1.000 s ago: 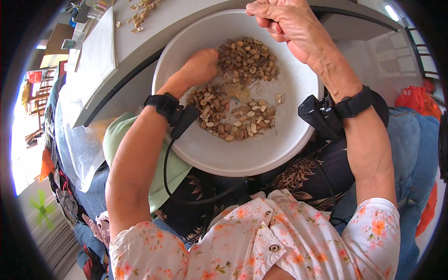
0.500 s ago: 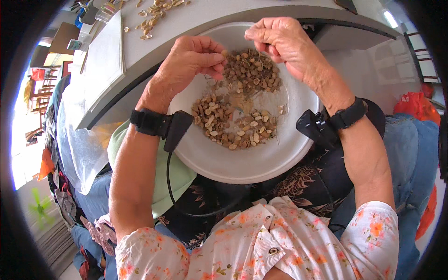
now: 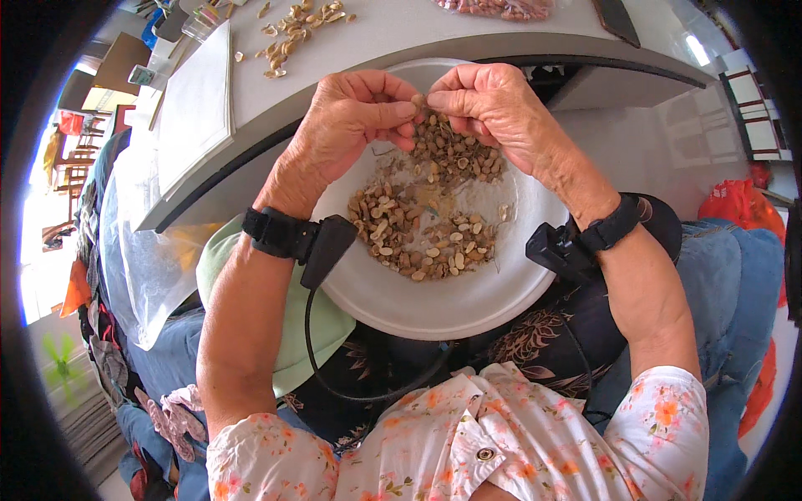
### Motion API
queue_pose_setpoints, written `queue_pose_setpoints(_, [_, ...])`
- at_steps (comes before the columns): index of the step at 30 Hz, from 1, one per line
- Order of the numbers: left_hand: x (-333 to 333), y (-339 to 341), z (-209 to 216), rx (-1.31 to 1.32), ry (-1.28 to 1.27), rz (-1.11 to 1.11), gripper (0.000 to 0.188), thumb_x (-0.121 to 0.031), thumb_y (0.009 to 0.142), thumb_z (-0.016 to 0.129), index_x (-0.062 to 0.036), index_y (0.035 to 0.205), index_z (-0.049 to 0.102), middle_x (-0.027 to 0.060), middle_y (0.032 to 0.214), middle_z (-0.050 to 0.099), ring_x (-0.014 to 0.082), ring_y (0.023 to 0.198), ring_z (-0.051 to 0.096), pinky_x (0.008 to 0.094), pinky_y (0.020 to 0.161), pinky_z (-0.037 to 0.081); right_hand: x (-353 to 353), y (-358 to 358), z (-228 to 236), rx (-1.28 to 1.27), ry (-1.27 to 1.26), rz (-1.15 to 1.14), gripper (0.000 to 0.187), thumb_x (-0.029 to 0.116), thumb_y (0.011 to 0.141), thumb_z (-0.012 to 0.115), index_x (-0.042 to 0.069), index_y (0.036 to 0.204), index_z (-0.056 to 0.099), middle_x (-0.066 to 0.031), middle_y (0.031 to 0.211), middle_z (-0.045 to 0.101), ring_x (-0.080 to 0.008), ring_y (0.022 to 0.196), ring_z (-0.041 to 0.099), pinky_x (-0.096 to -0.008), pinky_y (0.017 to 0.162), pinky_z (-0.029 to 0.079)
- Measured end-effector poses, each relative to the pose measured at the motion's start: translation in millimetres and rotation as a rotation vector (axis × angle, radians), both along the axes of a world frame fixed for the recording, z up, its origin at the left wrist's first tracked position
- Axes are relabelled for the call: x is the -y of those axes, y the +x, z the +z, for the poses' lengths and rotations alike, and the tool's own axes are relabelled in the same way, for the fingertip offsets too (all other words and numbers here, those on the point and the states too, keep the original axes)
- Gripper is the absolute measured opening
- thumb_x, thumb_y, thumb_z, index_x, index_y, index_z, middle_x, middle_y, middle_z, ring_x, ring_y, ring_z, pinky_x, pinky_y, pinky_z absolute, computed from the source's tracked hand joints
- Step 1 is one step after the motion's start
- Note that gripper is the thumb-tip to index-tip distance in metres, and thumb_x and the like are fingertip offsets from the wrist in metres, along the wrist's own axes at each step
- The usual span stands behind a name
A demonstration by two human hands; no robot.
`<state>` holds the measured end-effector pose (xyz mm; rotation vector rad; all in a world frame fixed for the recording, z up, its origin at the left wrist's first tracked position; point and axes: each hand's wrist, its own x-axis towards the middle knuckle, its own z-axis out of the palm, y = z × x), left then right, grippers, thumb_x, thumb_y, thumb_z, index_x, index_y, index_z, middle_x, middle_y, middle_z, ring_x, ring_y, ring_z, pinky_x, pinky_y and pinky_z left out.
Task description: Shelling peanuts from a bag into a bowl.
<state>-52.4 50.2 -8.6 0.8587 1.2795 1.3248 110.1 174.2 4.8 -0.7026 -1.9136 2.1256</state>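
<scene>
A wide white basin [image 3: 393, 321] rests on my lap, holding unshelled peanuts [image 3: 459, 163] mixed with stems at its far side and a second heap of peanuts and empty-looking shells [image 3: 418, 242] nearer me. Above the far side, my left hand [image 3: 359, 117] is closed, thumb and forefinger pinching a small brown peanut [image 3: 419, 101]. My right hand [image 3: 497, 108] meets it there, its thumb and forefinger pressed at the peanut's other side. The fingertips cover most of the peanut.
Beyond the basin is a grey table edge [image 3: 368, 67] with loose peanut shells [image 3: 301, 29] and a bag of reddish kernels [image 3: 497, 8]. White sheets [image 3: 196, 113] lie at the left. A red bag [image 3: 739, 209] is at the right. A black cable [image 3: 311, 338] hangs from my left wrist device.
My hands have come together from apart, the right moving left and nearer me. A peanut is now between both hands' fingertips. The view has shifted, showing more of the table.
</scene>
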Motion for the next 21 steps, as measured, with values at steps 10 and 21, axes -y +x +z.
queue_pose_setpoints(10, [-1.4, 8.4, 3.2, -0.066, 0.058, 0.08, 0.014, -0.003, 0.078, 0.067, 0.0064, 0.087, 0.063, 0.0084, 0.075, 0.064, 0.0142, 0.062, 0.062, 0.0262, 0.061, 0.055, 0.6, -2.4, -6.6, -0.074, 0.029, -0.007, 0.014, 0.013, 0.082, 0.066, 0.001, 0.087, 0.065, 0.0001, 0.061, 0.055, -0.0016, 0.048, 0.044, -0.016, 0.039, 0.03])
queue_pose_setpoints(21, [0.0, 19.6, 6.5, -0.276, 0.083, 0.161, 0.009, 0.0, 0.076, 0.065, 0.0059, 0.081, 0.062, 0.0071, 0.072, 0.062, 0.0111, 0.06, 0.058, 0.0237, 0.057, 0.05, 1.4, -0.4, -4.9, -0.041, 0.085, 0.045, 0.021, 0.02, 0.083, 0.067, 0.001, 0.094, 0.064, 0.0031, 0.063, 0.054, 0.001, 0.05, 0.044, -0.0133, 0.042, 0.03])
